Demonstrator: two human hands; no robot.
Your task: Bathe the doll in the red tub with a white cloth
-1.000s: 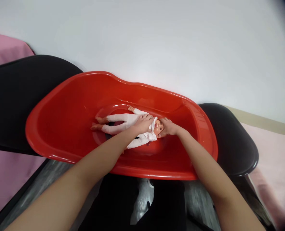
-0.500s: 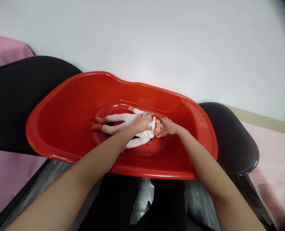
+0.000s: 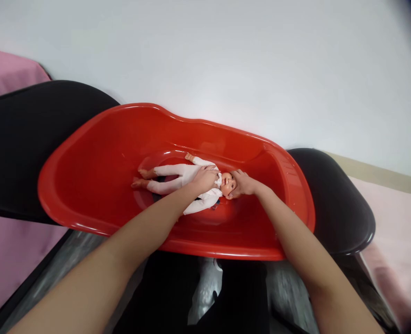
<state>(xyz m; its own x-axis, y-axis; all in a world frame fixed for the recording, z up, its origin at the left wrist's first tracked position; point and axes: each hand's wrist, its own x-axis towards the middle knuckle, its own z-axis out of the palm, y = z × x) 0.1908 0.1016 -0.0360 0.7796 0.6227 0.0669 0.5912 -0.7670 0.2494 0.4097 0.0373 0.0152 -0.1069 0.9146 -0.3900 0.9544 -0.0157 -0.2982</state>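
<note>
A baby doll in white clothes lies on its back on the floor of a red plastic baby bathtub. Its bare feet point left and its head lies to the right. On the doll's upper chest, my left hand has its fingers closed at the white collar under the chin. My right hand is wrapped around the top and side of the doll's head. Its palm side is hidden. My left forearm passes over the near arm of the doll and covers that hand.
Black chair-like surfaces flank the tub, one at the left and one at the right. Pink cloths lie beyond them. A pale wall rises behind the tub, and my dark-clothed legs are below its near rim.
My left fingers have drawn in at the doll's collar, and the white cloth under the chin sits lower, showing more of the chin. My right hand stays at the head.
</note>
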